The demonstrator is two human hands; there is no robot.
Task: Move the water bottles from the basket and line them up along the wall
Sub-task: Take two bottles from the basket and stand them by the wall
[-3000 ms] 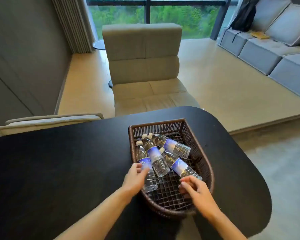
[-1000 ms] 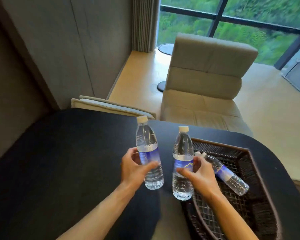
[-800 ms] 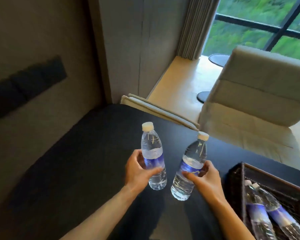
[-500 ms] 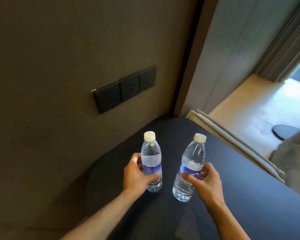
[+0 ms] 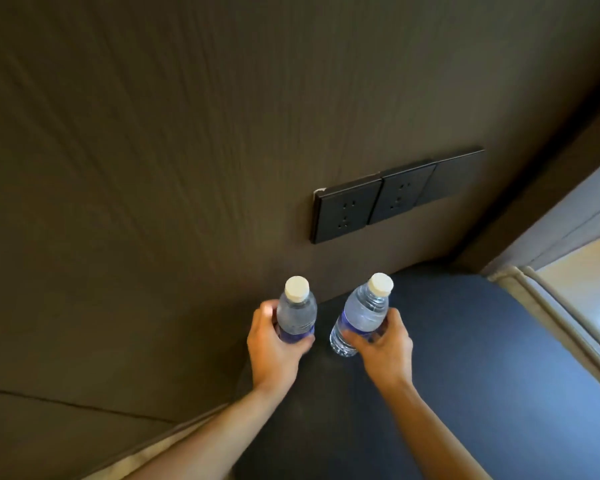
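Clear plastic, white-capped and banded with a blue label, the left bottle [image 5: 297,315] stands close to upright in the left hand [image 5: 274,348], whose fingers wrap its lower half so that the base is hidden. It sits just beside the wall [image 5: 187,133], above the spot where the table [image 5: 482,358] meets it; whether its base touches the tabletop cannot be told.

The right bottle [image 5: 362,315] is of the same kind and leans, cap tipped to the right and away from the person, base swung to the left. The right hand [image 5: 385,344] grips it around the label, thumb on the near side and fingers curled around the far side. Its ribbed base shows below the hand, close to the dark surface, though contact cannot be confirmed. The two bottles are near each other but apart, with a gap of dark tabletop between them.

Both bare forearms reach in from the bottom edge. The table is dark and rounds off to the right. The wall is brown with a fine grain. On it, above and to the right of the bottles, runs a slanted row of three black socket plates [image 5: 388,199]. At the far right a pale edge [image 5: 548,317] and a bright floor strip show beyond the table.
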